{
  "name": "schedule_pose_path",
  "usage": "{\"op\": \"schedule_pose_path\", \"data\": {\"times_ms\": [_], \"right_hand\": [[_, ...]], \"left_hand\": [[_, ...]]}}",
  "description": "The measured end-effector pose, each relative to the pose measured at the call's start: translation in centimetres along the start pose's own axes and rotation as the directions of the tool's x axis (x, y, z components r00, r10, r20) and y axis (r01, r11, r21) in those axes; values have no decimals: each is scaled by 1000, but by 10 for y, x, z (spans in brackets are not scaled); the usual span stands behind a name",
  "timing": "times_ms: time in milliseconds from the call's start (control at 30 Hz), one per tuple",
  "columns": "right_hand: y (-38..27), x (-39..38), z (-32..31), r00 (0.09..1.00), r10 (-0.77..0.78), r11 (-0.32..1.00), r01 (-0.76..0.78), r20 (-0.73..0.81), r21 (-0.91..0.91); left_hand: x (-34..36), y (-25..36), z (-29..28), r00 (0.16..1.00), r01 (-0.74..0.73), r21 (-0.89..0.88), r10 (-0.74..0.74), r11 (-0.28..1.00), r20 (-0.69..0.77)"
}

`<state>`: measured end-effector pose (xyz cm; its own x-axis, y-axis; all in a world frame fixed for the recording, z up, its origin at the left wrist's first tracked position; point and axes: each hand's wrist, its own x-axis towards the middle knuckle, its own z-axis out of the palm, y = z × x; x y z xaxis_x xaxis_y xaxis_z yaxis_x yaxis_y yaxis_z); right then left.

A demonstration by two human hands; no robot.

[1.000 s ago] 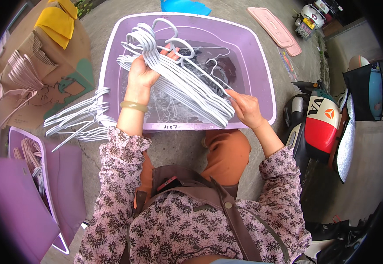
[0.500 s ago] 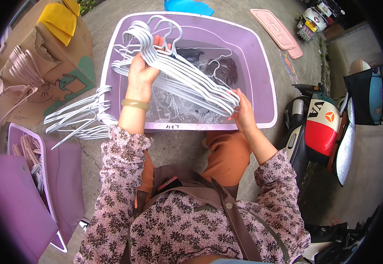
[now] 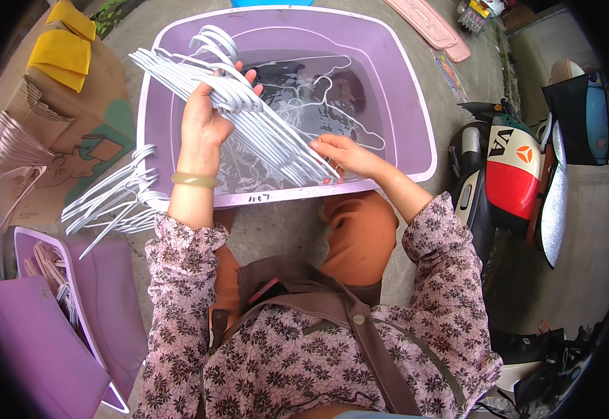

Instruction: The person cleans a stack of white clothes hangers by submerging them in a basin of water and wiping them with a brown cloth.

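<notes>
A thick bundle of white hangers (image 3: 276,136) slants above a purple tub (image 3: 406,105), both my hands on it. My left hand (image 3: 205,122) is under the bundle close to the hooks, its fingers curled up around the stack. At the lower right end, my right hand (image 3: 350,155) is closed on the hanger tips, its fingers partly hidden. Murky water in the tub covers loose white hangers (image 3: 346,120) and something dark. Another cluster of white hangers (image 3: 119,199) hangs outside the tub's left rim.
To the left stand a cardboard box (image 3: 105,178) with a yellow cloth (image 3: 60,57) and pale pink hangers (image 3: 14,143), and a purple bin (image 3: 109,279) containing more hangers. A red and white scooter (image 3: 507,181) is at right. Beyond the tub lies a pink lid (image 3: 430,26).
The bundle has turned and tilted, its hooks now pointing more toward me and its left ends raised. My right hand has moved left and rolled palm-down over the hanger ends.
</notes>
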<state>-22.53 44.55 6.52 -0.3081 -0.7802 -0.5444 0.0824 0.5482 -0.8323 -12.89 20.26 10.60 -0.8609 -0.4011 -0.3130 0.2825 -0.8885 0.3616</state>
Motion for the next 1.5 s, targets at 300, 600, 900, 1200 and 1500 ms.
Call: {"op": "schedule_pose_path", "data": {"times_ms": [300, 600, 900, 1200, 1500], "right_hand": [[120, 141, -158, 864, 18, 834, -291, -503, -469], [115, 184, -134, 948, 281, 909, -313, -148, -275], [122, 234, -178, 826, 73, 417, -534, -558, -736], [148, 199, -217, 747, 7, 566, -551, -665, -614], [-52, 25, -150, 892, 112, 910, 85, -438, 405]], "left_hand": [[5, 1, -3, 993, 24, -136, -40, 990, -113], [11, -15, -15, 996, 16, -148, -29, 989, -85], [12, -13, -36, 1000, 8, -34, -8, 999, -17], [19, -9, -21, 992, 7, -85, -17, 996, -122], [36, -21, -37, 996, 51, -112, -58, 992, -62]]}}
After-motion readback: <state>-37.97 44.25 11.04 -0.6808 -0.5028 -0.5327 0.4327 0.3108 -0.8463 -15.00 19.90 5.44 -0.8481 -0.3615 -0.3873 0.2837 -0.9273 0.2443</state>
